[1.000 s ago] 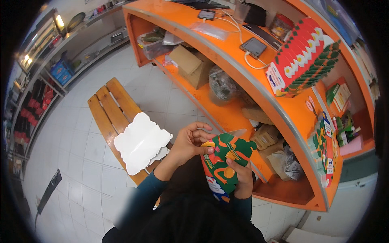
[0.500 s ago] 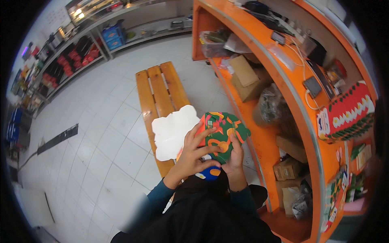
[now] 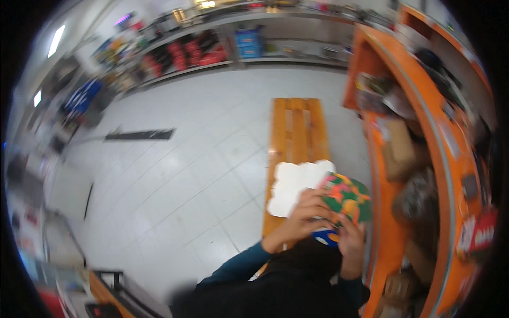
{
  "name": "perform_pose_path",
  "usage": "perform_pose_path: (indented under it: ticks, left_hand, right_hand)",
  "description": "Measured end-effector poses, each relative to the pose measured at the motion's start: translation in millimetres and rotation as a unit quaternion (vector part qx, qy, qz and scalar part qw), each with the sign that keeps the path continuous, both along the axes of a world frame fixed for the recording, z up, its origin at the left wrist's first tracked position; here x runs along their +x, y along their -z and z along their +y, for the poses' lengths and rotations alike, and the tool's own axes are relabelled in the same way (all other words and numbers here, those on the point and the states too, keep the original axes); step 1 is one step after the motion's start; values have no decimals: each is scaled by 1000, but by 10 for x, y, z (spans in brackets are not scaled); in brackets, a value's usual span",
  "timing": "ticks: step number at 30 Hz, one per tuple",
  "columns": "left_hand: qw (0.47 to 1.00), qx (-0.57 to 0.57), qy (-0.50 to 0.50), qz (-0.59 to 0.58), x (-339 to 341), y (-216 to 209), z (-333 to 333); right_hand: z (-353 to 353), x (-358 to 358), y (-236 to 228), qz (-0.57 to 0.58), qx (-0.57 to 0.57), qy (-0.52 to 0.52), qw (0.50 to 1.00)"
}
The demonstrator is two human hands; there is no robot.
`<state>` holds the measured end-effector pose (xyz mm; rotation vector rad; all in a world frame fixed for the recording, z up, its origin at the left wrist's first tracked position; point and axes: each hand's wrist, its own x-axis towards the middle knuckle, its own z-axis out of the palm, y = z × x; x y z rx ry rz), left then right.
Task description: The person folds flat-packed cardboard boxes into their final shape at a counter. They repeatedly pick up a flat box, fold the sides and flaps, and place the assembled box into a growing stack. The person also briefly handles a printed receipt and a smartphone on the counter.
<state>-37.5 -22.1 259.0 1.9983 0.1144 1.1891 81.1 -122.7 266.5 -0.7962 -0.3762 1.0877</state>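
My left hand (image 3: 305, 214) and my right hand (image 3: 351, 241) together hold a colourful flat card piece (image 3: 345, 197), green with orange and red patterns and a blue lower part. The left hand grips its left edge; the right hand holds its bottom edge. Just beyond it a white scalloped flat piece (image 3: 294, 185) lies on a wooden bench (image 3: 297, 127). The picture is blurred by head motion.
An orange counter (image 3: 424, 138) with shelves of boxes and bags curves along the right. White tiled floor (image 3: 180, 175) stretches to the left. Shelves of goods (image 3: 201, 50) line the far wall. A dark mat (image 3: 139, 134) lies on the floor.
The view has swung left, away from the orange counter toward the bench and floor. Both hands kept hold of the colourful card piece, now over the bench by the white piece.
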Motion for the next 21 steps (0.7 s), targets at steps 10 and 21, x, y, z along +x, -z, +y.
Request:
perform_pose_path:
  ticks: [10, 21]
  left_hand:
    - [981, -154, -118, -4, -55, -155, -241]
    - [972, -220, -67, -48, 284, -75, -337]
  right_hand:
    - [-37, -65, 49, -17, -66, 119, 991]
    - [-204, -34, -113, -68, -3, 206, 976]
